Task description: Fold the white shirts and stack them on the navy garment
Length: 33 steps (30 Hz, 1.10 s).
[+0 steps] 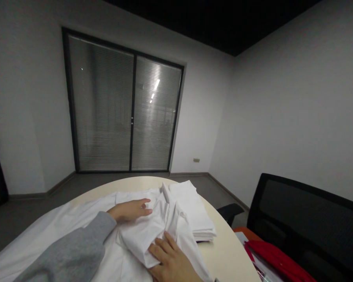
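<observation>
A large white garment [144, 235], perhaps a shirt or coat, lies spread and partly bunched over the table. My left hand [132, 210], coming out of a grey sleeve, rests on its upper part, thumb and fingers apart. Nearer to me, my right hand [172, 260] lies on a folded-over part of the cloth with its fingers stretched out; its thumb is hidden. Just right of the garment sits a neat stack of folded white cloth [194, 211], touched by the raised creases beside it.
The round cream table [223, 250] curves away on the right. Beyond it stands a black mesh chair [306, 223] with a red item [276, 260] and papers on its seat. Glass panels with blinds [123, 109] fill part of the far wall.
</observation>
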Available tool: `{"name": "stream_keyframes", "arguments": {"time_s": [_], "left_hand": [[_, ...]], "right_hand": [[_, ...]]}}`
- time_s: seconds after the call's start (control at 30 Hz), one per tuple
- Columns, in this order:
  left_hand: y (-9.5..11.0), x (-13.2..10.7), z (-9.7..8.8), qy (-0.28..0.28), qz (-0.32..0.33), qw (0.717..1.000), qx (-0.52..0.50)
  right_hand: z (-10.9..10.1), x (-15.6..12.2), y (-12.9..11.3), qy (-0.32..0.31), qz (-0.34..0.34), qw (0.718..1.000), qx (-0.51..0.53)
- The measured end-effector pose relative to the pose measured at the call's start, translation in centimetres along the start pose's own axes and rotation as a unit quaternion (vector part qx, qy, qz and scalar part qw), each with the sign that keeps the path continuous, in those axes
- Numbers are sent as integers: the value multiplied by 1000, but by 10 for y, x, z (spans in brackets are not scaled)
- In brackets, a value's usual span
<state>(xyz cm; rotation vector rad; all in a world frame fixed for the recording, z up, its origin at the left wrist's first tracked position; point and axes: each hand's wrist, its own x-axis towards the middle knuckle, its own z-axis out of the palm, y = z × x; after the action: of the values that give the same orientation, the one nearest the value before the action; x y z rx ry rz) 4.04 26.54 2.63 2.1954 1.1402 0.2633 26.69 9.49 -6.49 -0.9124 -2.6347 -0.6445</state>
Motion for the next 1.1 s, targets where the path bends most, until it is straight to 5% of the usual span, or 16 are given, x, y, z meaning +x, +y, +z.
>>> {"name": "stream_keyframes", "arguments": {"time_s": [0.17, 0.37, 0.5, 0.63, 0.8, 0.93, 1.1], "left_hand": [[12, -9, 15, -11, -40, 999, 14], [18, -20, 5, 125, 16, 981, -145], [33, -66, -31, 206, 131, 956, -165], [51, -132, -50, 176, 139, 953, -205], [56, -196, -27, 144, 53, 924, -350], [43, -213, -4, 147, 30, 894, -421], [22, -211, 14, 158, -35, 956, -246]], "right_hand": [[-17, 0, 0, -61, 31, 997, 39], [-36, -3, 0, -68, 41, 994, 73], [-48, -2, -2, -91, 61, 988, 113], [-60, 1, -4, -110, 81, 978, 156], [-76, 0, -8, -105, 98, 974, 174], [-81, -3, -13, -85, 118, 976, 161], [-78, -5, -15, -66, 125, 977, 160]]}}
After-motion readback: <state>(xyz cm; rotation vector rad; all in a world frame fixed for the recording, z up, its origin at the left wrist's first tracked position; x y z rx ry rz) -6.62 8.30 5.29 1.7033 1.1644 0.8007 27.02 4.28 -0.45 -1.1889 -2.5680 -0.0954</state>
